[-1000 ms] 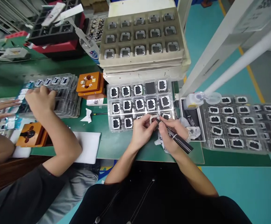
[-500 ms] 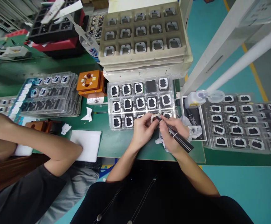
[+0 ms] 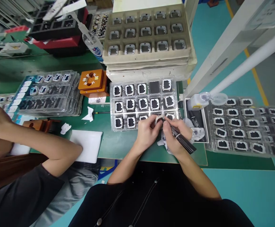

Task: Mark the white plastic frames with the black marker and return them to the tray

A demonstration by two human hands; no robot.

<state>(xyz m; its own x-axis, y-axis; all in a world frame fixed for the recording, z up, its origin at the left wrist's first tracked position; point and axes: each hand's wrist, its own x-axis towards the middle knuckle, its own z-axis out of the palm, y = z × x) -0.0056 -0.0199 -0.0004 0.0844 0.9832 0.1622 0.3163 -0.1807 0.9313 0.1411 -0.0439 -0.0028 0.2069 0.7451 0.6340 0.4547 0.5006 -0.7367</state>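
Observation:
My left hand is closed on a small light-grey frame part, pinched between thumb and fingers. In my right hand is a black marker, its front end at the part and its back end pointing down to the right. Both hands meet over the front edge of a clear plastic tray with white-rimmed square frames in its pockets. One pocket in the tray's back row shows only a dark square. A crumpled spotted cloth lies beside and under my right hand.
Behind the tray stands a stack of beige trays. Orange fixture blocks, stacked clear trays and a white foam pad are to the left, near another person's arm. A small bottle and more trays are right.
The view has shifted slightly. My hands stay together at the small part, with the marker in nearly the same pose. The other person's arm has moved a little left.

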